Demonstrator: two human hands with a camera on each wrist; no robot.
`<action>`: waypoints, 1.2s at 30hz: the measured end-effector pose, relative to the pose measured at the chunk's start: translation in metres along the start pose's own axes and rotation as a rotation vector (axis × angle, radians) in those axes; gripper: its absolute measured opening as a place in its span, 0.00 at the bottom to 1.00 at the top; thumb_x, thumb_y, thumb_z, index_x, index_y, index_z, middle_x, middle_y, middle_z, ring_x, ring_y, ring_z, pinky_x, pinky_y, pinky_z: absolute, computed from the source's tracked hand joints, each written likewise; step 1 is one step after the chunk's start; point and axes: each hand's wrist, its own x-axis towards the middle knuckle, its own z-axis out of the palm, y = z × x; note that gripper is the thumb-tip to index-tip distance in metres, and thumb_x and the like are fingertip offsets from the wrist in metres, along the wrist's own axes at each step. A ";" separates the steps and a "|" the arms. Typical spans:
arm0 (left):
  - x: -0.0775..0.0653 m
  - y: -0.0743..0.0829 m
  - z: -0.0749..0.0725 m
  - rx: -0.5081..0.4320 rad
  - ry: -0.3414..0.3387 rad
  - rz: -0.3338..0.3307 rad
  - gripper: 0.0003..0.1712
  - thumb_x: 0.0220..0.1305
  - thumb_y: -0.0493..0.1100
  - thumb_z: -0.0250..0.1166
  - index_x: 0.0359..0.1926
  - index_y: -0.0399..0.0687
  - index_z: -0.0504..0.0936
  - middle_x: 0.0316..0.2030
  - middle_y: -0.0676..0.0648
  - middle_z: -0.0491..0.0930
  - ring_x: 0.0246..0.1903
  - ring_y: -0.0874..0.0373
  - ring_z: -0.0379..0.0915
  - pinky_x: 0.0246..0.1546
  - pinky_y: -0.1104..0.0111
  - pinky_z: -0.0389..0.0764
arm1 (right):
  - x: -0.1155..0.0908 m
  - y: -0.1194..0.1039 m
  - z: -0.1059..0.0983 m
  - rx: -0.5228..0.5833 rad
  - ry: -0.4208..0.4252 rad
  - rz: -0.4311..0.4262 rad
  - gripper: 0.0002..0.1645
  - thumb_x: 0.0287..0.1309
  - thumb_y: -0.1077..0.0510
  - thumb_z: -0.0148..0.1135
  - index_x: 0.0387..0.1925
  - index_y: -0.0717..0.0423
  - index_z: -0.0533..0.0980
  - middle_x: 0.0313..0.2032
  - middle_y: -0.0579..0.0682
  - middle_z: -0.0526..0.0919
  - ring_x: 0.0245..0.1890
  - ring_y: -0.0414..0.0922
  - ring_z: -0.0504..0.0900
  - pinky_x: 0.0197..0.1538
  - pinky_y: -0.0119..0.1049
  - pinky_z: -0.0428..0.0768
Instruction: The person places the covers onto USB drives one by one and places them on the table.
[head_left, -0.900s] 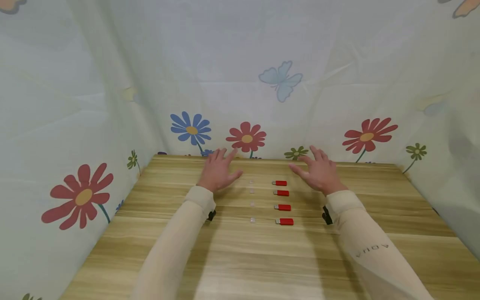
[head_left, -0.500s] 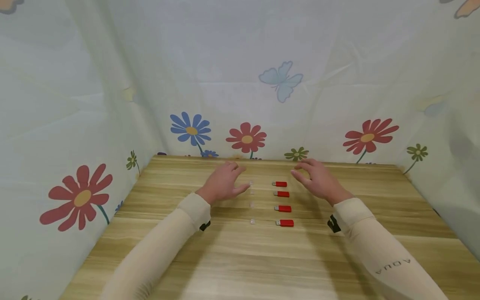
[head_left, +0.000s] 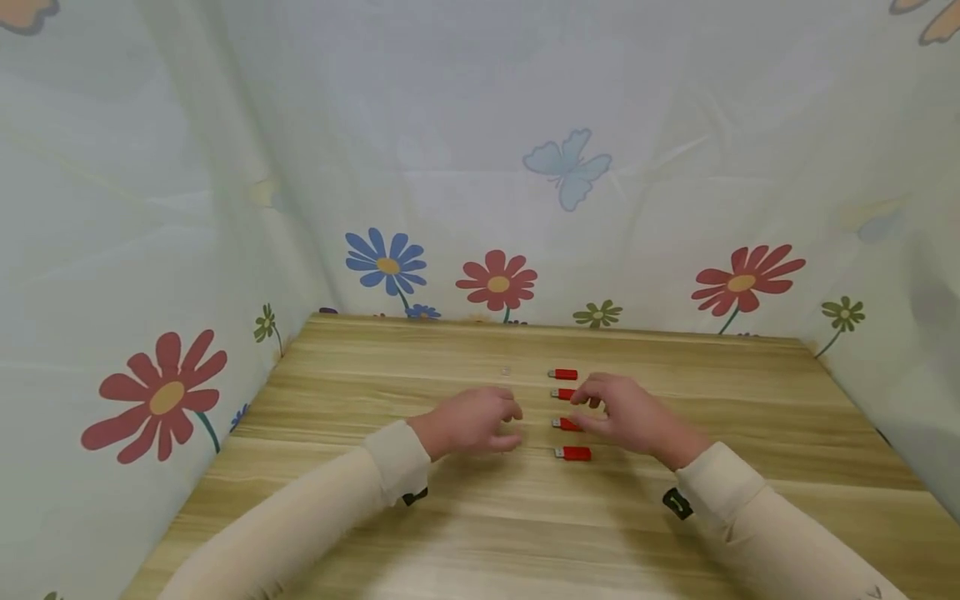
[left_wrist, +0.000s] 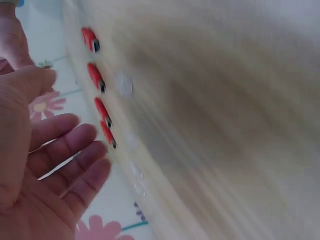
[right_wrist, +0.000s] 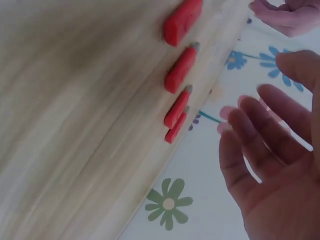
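Note:
Several red USB sticks [head_left: 576, 454] lie in a column on the wooden table, metal plugs pointing left. Small clear caps [left_wrist: 124, 83] form a second column to their left; in the head view one cap [head_left: 506, 371] shows at the far end and my left hand hides the others. That left hand [head_left: 474, 421] hovers over the cap column, fingers loosely bent and holding nothing. My right hand [head_left: 633, 417] is above the right ends of the middle sticks, partly covering them, its thumb and fingers apart. In the right wrist view its palm [right_wrist: 280, 185] is bare.
The wooden tabletop [head_left: 480, 533] runs back to a pale cloth [head_left: 420, 125] printed with flowers and a butterfly, which also hangs along both sides. A black strap piece [head_left: 678, 503] shows under the right cuff, with another [head_left: 415, 497] under the left.
Both hands have come back from the table's far edge and lowered toward the two columns. Their fingers have gone from spread to loosely bent. The sticks have stayed in place.

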 end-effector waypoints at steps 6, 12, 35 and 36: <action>-0.003 0.010 0.008 0.000 -0.043 0.026 0.17 0.68 0.53 0.67 0.49 0.47 0.87 0.37 0.54 0.81 0.32 0.65 0.71 0.38 0.74 0.78 | -0.008 -0.004 0.011 -0.040 -0.144 -0.043 0.06 0.58 0.53 0.75 0.37 0.47 0.85 0.33 0.36 0.83 0.35 0.38 0.80 0.42 0.33 0.82; -0.005 0.013 0.015 0.039 -0.020 -0.011 0.09 0.66 0.49 0.69 0.35 0.49 0.85 0.28 0.56 0.72 0.26 0.64 0.63 0.28 0.74 0.68 | -0.012 -0.009 0.020 -0.105 -0.169 -0.135 0.08 0.56 0.55 0.76 0.36 0.52 0.85 0.33 0.41 0.80 0.30 0.37 0.74 0.36 0.31 0.77; 0.004 0.004 0.031 0.077 -0.034 -0.043 0.16 0.62 0.39 0.66 0.20 0.54 0.72 0.24 0.56 0.70 0.23 0.64 0.61 0.22 0.73 0.65 | -0.004 -0.010 0.032 -0.166 -0.200 -0.160 0.06 0.53 0.62 0.74 0.26 0.53 0.81 0.27 0.42 0.77 0.26 0.34 0.68 0.31 0.29 0.71; 0.005 0.003 0.031 0.077 -0.037 -0.041 0.16 0.62 0.39 0.66 0.20 0.54 0.72 0.24 0.56 0.70 0.23 0.64 0.60 0.21 0.73 0.64 | -0.004 -0.010 0.032 -0.164 -0.202 -0.166 0.07 0.53 0.62 0.74 0.26 0.53 0.81 0.26 0.42 0.76 0.26 0.34 0.68 0.31 0.28 0.71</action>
